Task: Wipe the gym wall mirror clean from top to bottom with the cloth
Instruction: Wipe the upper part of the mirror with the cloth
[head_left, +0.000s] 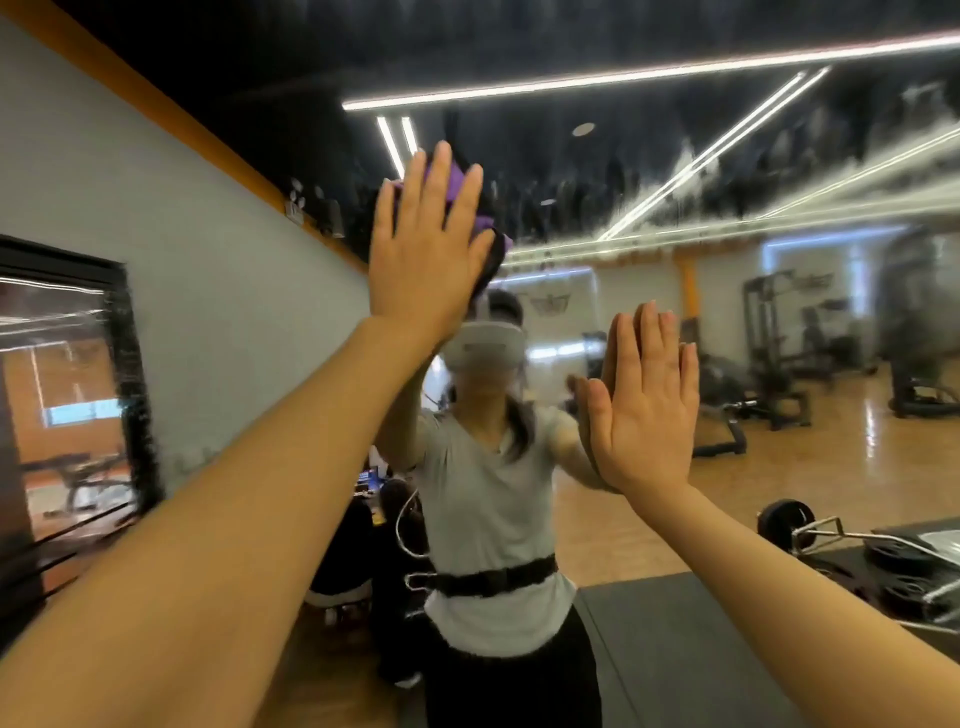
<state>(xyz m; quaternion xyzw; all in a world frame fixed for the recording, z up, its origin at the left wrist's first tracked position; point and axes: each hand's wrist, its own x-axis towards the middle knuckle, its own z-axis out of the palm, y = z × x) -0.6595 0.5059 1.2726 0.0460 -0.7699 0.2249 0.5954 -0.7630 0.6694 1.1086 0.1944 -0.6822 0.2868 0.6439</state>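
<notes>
head view: left hand (426, 244) flat, fingers straight, pressing purple cloth (480, 218) against mirror (727, 182); right hand (644, 400) flat on glass.

The wooden gym floor (613, 525) shows only as a reflection in the wall mirror (675, 171), filling the lower right of the frame. On it, at lower centre, lies a dark mat (670, 649). At lower right a barbell (810, 530) and black weight plates (906, 566) rest on dark matting. Weight machines (774, 353) stand on the boards at right of centre.
</notes>
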